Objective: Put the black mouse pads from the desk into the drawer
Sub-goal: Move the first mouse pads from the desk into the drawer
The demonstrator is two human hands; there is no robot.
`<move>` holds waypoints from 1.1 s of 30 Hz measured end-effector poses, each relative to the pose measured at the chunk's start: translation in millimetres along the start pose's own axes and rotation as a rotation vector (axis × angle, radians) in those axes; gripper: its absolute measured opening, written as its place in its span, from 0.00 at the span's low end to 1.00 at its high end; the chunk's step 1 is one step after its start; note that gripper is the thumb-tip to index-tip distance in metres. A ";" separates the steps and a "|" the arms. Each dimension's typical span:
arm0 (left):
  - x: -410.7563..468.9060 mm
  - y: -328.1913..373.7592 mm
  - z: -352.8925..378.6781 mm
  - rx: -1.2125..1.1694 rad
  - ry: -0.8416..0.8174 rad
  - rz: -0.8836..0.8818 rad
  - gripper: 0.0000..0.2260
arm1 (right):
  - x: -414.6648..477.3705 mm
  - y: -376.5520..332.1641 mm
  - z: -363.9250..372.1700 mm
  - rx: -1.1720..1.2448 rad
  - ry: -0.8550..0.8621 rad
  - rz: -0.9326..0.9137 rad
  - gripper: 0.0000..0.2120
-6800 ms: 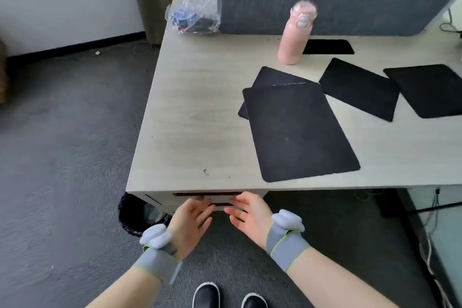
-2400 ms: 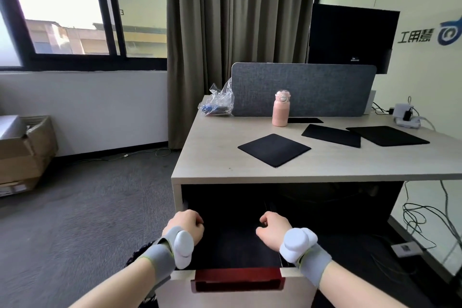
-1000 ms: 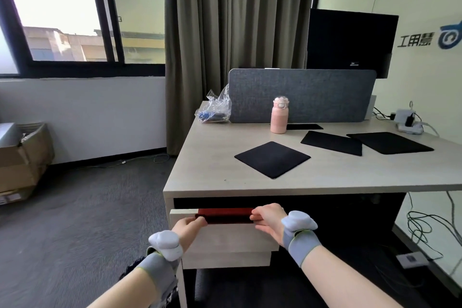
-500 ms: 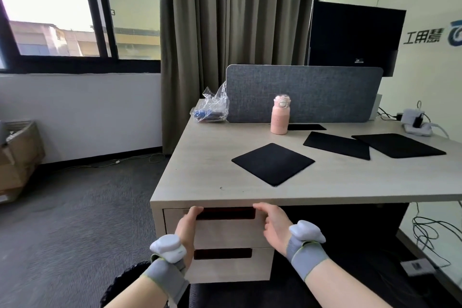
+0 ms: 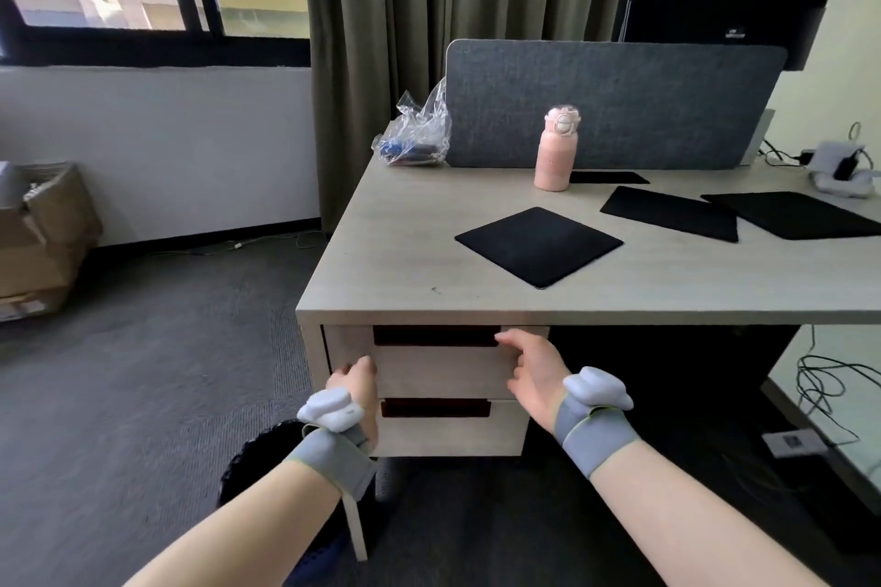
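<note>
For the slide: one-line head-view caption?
Both bare hands at the closed top drawer; black mouse pads on the desk.

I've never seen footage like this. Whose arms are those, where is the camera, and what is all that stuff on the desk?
There is no machine here: a person wears a camera on the head, so you look forward and down along their own arms. The grey bands with white pods on both wrists seem to be some worn device; what they do is not visible. The left hand rests on the front of the top drawer, and the right hand touches it near the dark handle slot. Neither hand holds anything, and both drawers look shut. On the desk lie three black mouse pads: a near one, a middle one and a far one. Behind them stand a pink bottle, a clear plastic bag and a grey divider panel.
</note>
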State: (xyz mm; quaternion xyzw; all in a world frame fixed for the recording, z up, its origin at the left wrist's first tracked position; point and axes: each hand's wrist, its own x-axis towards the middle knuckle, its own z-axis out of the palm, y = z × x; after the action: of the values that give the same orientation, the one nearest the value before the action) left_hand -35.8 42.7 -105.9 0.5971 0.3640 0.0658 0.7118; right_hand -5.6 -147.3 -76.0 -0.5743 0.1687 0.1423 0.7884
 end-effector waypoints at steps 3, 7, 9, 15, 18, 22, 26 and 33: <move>6.2 -27.0 -5.3 -0.038 -0.089 -0.141 0.19 | 7.7 32.4 -5.5 -0.007 0.015 0.136 0.11; 20.6 -55.1 2.9 -0.134 -0.185 -0.275 0.18 | 18.1 69.4 -7.6 -0.023 -0.001 0.328 0.06; 26.9 -66.6 10.0 -0.146 -0.188 -0.340 0.18 | 28.4 86.9 -7.5 0.013 0.008 0.357 0.09; 46.9 -73.8 32.2 -0.299 -0.214 -0.354 0.07 | 67.1 95.8 -3.5 0.314 0.076 0.344 0.08; 46.1 -72.7 36.1 -0.319 -0.256 -0.331 0.08 | 70.3 96.1 0.7 0.390 0.044 0.361 0.05; 39.1 -75.4 33.7 -0.325 -0.232 -0.341 0.08 | 57.9 102.8 -1.4 0.372 0.000 0.363 0.07; 11.5 -84.3 17.0 -0.254 -0.209 -0.389 0.06 | 23.4 115.3 -3.4 0.263 0.082 0.376 0.10; -67.3 -90.5 -26.4 -0.242 -0.233 -0.487 0.26 | -62.9 133.5 -18.4 0.159 0.058 0.409 0.06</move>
State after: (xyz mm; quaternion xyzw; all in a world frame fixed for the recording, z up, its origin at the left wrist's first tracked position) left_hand -131.3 3.1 -158.2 0.4065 0.4020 -0.1332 0.8096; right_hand -120.1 -126.8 -168.6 -0.4681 0.3150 0.2687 0.7807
